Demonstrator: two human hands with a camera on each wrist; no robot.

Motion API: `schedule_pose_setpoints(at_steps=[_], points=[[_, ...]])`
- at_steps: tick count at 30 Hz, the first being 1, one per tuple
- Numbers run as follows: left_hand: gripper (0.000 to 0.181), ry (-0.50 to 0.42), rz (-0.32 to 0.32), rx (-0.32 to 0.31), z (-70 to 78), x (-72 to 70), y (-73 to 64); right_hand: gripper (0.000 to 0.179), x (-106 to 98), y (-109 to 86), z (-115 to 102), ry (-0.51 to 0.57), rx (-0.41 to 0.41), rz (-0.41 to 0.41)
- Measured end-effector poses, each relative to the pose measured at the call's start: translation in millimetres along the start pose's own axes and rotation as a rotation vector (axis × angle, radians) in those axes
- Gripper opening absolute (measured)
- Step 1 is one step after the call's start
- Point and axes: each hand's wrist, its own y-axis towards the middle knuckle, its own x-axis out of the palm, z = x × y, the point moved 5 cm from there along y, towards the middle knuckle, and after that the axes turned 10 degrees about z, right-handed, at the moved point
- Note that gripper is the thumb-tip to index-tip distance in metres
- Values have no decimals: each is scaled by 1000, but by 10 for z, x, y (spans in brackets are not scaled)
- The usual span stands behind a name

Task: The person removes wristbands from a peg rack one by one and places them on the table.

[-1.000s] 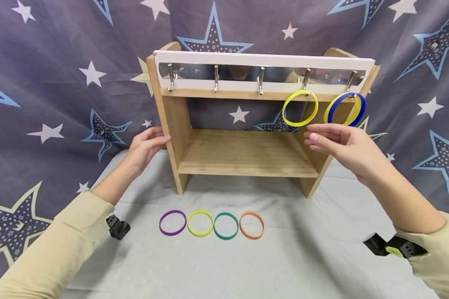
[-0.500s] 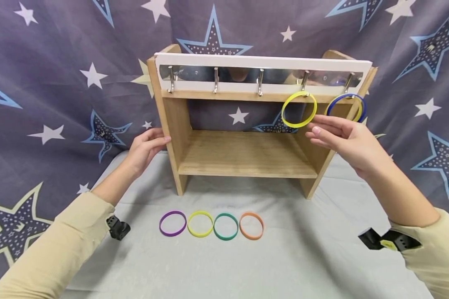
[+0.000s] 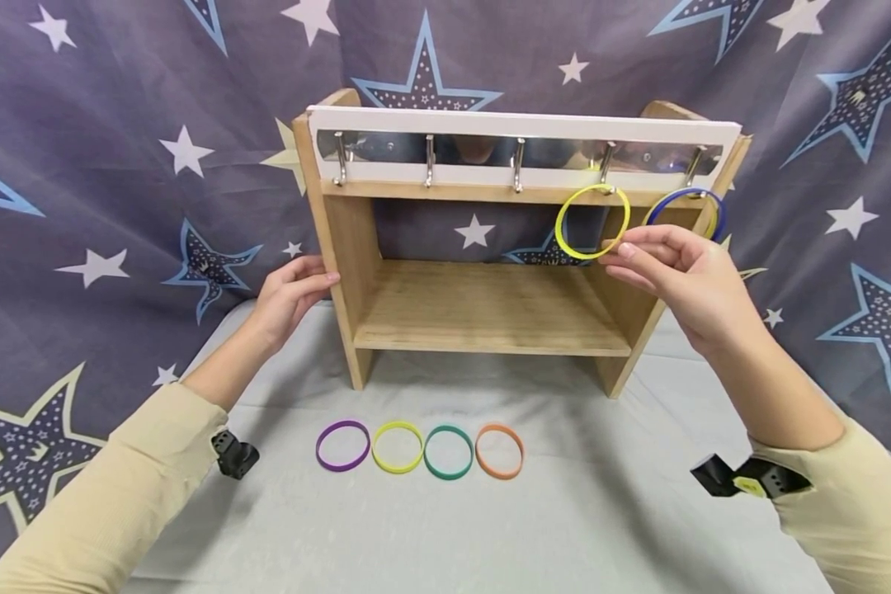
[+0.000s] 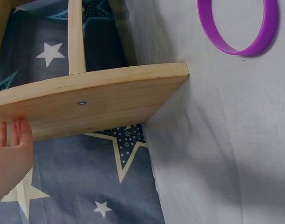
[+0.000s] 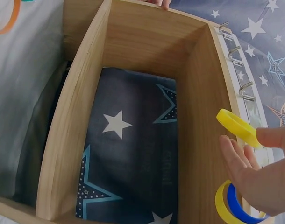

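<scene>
In the head view, my right hand (image 3: 690,276) pinches the lower right of a yellow wristband (image 3: 562,239), thumb in front and fingers behind. The band's top is at the fourth hook (image 3: 607,161) of the rack. Just behind this hand, a blue wristband (image 3: 722,216) and another yellow one hang together from the rightmost hook (image 3: 694,165), partly hidden by the fingers. My left hand (image 3: 289,297) rests against the outer left side of the wooden shelf (image 3: 490,305); the left wrist view shows its straight fingers (image 4: 25,133) touching the side panel.
On the pale cloth before the shelf lie a purple wristband (image 3: 319,454), a yellow wristband (image 3: 377,458), a green wristband (image 3: 429,464) and an orange wristband (image 3: 481,462) in a row. Three bare hooks line the rack's left part. A starry curtain (image 3: 119,190) hangs behind.
My right hand has moved slightly left and up to the yellow wristband on the fourth hook and taken hold of its lower edge. The left hand stays on the shelf's side.
</scene>
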Motion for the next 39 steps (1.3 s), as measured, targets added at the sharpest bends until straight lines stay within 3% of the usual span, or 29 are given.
schedule_pose_setpoints(at_steps=[5,21,39], points=[[18,10,3,-3,6,0,-7,13,37,26,-21,57,-23,56],[20,12,4,-5,18,4,-11,13,94,34,-174,-23,-67,168],[19,9,2,-6,10,6,-7,13,105,67,-181,-17,-59,168]])
